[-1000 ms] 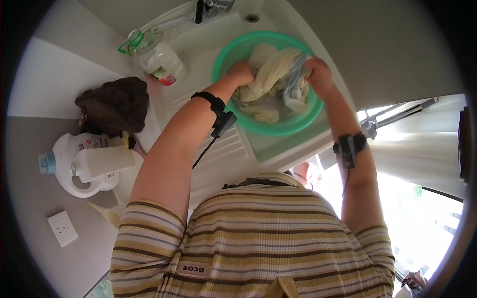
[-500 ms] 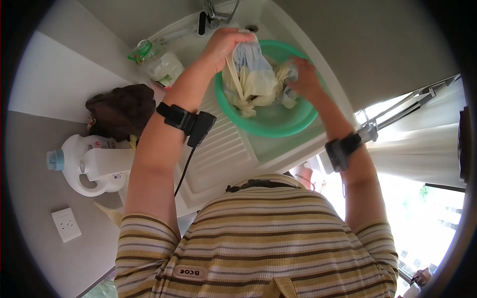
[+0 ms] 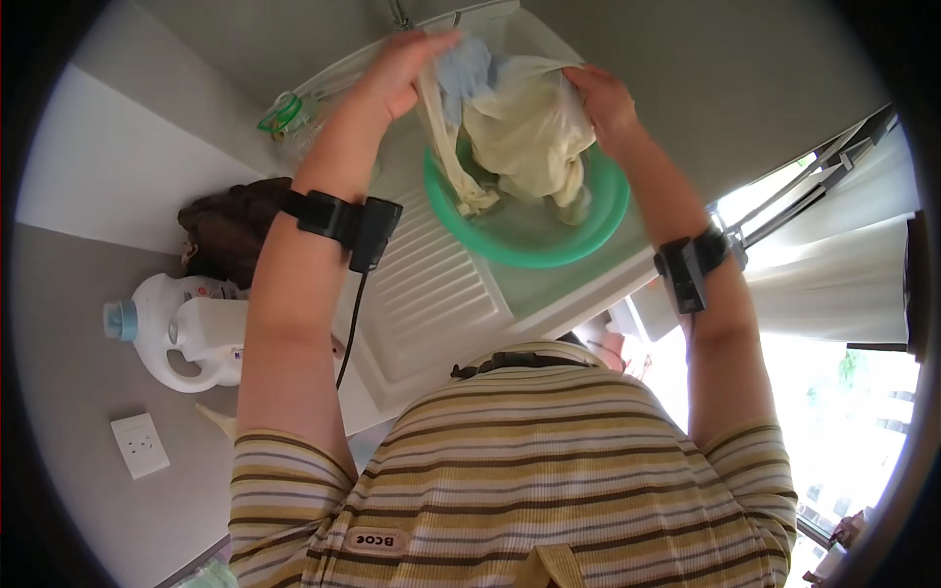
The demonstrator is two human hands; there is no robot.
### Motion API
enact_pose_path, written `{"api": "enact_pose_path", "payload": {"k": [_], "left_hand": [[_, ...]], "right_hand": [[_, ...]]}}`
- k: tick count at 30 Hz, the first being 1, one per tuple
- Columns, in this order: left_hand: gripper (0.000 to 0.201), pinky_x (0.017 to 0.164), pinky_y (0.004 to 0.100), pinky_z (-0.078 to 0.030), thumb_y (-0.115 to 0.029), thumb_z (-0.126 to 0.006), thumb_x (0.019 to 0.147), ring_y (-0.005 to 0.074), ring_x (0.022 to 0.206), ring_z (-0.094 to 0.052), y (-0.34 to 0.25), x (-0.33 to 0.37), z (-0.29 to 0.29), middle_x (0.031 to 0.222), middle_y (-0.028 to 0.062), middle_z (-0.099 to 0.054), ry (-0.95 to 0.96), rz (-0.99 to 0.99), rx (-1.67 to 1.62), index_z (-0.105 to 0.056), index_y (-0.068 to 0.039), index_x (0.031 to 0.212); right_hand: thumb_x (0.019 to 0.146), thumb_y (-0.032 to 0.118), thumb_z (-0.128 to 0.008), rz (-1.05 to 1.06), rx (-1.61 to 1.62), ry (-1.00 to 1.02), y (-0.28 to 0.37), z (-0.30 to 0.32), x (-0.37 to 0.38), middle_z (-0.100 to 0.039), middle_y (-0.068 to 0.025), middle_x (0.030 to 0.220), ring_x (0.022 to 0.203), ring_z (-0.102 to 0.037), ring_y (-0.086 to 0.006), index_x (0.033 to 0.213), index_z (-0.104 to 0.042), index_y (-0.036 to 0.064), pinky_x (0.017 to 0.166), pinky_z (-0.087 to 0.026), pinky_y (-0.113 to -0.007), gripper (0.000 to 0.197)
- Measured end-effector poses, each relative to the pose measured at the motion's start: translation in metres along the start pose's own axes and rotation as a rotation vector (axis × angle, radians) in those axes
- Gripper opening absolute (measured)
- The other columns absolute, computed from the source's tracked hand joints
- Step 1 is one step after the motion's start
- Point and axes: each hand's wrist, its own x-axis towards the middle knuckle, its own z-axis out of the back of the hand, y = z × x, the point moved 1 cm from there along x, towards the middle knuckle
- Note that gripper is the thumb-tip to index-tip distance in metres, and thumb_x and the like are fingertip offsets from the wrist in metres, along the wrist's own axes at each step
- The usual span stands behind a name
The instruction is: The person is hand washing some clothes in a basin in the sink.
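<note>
A wet cream and pale-blue garment [image 3: 529, 122] is stretched between my hands above a green basin [image 3: 534, 260]. My left hand [image 3: 402, 73] is closed on its upper left part, where the pale-blue cloth bunches up. At the upper right corner my right hand [image 3: 603, 103] pinches the cream cloth. The lower folds hang down into the basin, where cloudy water shows. One long cream strip dangles on the left and reaches the basin's inner side. What kind of garment it is, I cannot tell.
The basin stands in a white sink with a ribbed drainboard [image 3: 426, 284]. Left of it are a clear bottle with a green handle [image 3: 281, 115], a dark brown cloth [image 3: 230, 230] and a white jug with a blue cap [image 3: 186, 333]. The faucet [image 3: 400, 12] is at the far edge.
Both hands have risen away from me and moved farther apart. The right hand has come up out of the basin, and the garment is lifted and spread wider.
</note>
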Motion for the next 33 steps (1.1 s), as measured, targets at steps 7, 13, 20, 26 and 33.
{"api": "enact_pose_path", "payload": {"k": [7, 13, 20, 26, 33], "left_hand": [[0.060, 0.087, 0.0387, -0.051, -0.039, -0.080, 0.069, 0.0265, 0.093, -0.066, 0.069, -0.003, -0.017, 0.105, 0.0139, -0.068, 0.045, -0.206, 1.064, -0.064, 0.000, 0.112], [0.042, 0.085, 0.0401, -0.050, -0.030, -0.068, 0.080, 0.0355, 0.097, -0.063, 0.097, -0.018, -0.077, 0.101, 0.0183, -0.067, 0.027, -0.295, 1.169, -0.065, -0.002, 0.111], [0.029, 0.079, 0.0420, -0.050, -0.012, -0.054, 0.081, 0.0368, 0.086, -0.065, 0.048, 0.008, -0.028, 0.090, 0.0183, -0.069, -0.376, -0.542, 0.922, -0.068, -0.002, 0.104], [0.030, 0.074, 0.0366, -0.050, -0.009, -0.053, 0.081, 0.0296, 0.082, -0.066, -0.009, 0.012, -0.072, 0.090, 0.0156, -0.069, -0.266, -0.677, 0.973, -0.067, -0.003, 0.108], [0.025, 0.064, 0.0354, -0.047, -0.022, -0.061, 0.084, 0.0243, 0.069, -0.062, -0.012, 0.014, -0.059, 0.082, 0.0106, -0.067, -0.017, -0.561, 1.285, -0.069, -0.009, 0.103]], "right_hand": [[0.090, 0.018, -0.061, 0.060, 0.113, -0.040, 0.083, -0.013, -0.013, -0.066, -0.0112, 0.097, 0.083, -0.064, -0.0211, 0.105, -0.062, -0.0045, 0.075, -0.053, -0.033, 0.027], [0.088, 0.021, -0.061, 0.016, 0.108, -0.064, 0.058, 0.010, 0.015, -0.066, -0.0114, 0.086, 0.077, -0.066, -0.0242, 0.101, -0.066, 0.0001, 0.067, -0.054, -0.038, 0.025], [0.081, 0.035, -0.066, 0.212, -1.014, -0.017, 0.032, 0.025, -0.001, -0.069, -0.0176, 0.093, 0.085, -0.068, -0.0315, 0.126, -0.055, 0.0050, 0.078, -0.054, -0.040, 0.054], [0.078, 0.034, -0.067, 0.653, -0.813, 0.039, 0.025, -0.054, -0.026, -0.069, -0.0158, 0.091, 0.090, -0.066, -0.0312, 0.128, -0.055, 0.0112, 0.083, -0.051, -0.043, 0.057], [0.078, 0.026, -0.062, 0.314, -0.753, 0.091, 0.058, 0.005, 0.010, -0.069, -0.0129, 0.083, 0.076, -0.065, -0.0277, 0.106, -0.068, 0.0044, 0.074, -0.050, -0.039, 0.035]]}}
